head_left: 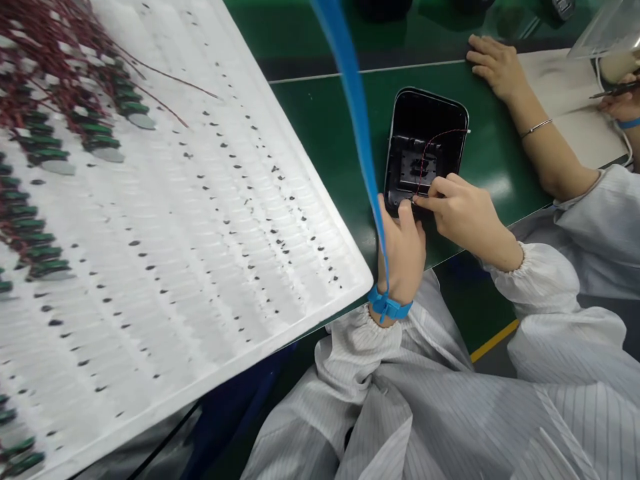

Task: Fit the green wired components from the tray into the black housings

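A black plastic housing point(429, 110), open side up, lies on the green bench top. My left hand point(403, 250), in a blue wrist strap point(390, 307), grips its near wall, thumb at the rim. My right hand point(463, 210) reaches over the near right rim with its fingers curled and a fingertip down at the inner near edge. A thin, twisted red-and-black wire point(423, 157) runs from that fingertip across the housing to a small white connector point(468, 131) at the right rim. Whatever sits under the fingertip is too small to make out.
A large white foam tray point(240, 220) fills the left, holding several green circuit boards point(50, 150) with red wires. A blue strap cord point(357, 113) hangs across the view. At right, a co-worker's hand point(495, 67) rests on the bench; another person's hand point(620, 103) holds a dark tool.
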Tool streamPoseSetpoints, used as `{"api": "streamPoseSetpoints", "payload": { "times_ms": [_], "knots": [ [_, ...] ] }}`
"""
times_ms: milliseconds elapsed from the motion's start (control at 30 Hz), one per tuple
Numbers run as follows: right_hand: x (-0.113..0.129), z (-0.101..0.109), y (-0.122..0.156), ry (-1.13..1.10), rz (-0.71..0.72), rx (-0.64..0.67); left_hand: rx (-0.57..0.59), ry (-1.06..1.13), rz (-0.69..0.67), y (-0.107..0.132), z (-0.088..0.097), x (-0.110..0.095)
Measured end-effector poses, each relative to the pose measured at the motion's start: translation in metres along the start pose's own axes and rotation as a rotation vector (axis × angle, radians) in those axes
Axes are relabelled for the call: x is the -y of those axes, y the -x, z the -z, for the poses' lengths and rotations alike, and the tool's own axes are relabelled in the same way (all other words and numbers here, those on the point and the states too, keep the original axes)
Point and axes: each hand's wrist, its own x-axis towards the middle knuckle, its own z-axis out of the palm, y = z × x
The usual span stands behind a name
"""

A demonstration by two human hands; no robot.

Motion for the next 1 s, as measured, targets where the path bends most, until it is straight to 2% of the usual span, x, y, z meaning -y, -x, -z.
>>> {"api": "streamPoseSetpoints", "payload": {
  "times_ms": [100,300,500,633,733,1000],
  "knots": [
    [-0.001,0.002,-0.002,-0.021,-0.007,0.031,0.007,0.001,-0.008,0.000,0.001,0.001],
    [-0.003,0.016,-0.012,-0.010,-0.084,0.184,0.029,-0.015,-0.032,0.000,0.006,0.002],
    [0.011,0.029,-0.036,0.037,-0.088,0.277,0.039,0.009,-0.023,0.002,0.009,0.002],
    [0.022,0.028,-0.048,0.071,-0.033,0.249,0.044,0.044,-0.036,0.001,0.010,0.003],
    [0.022,0.025,-0.044,0.100,-0.008,0.219,0.048,0.063,-0.041,0.002,0.009,0.003],
    [-0.008,0.022,-0.019,0.056,0.115,0.159,0.067,0.146,0.027,0.006,0.007,0.003]
  ]
}}
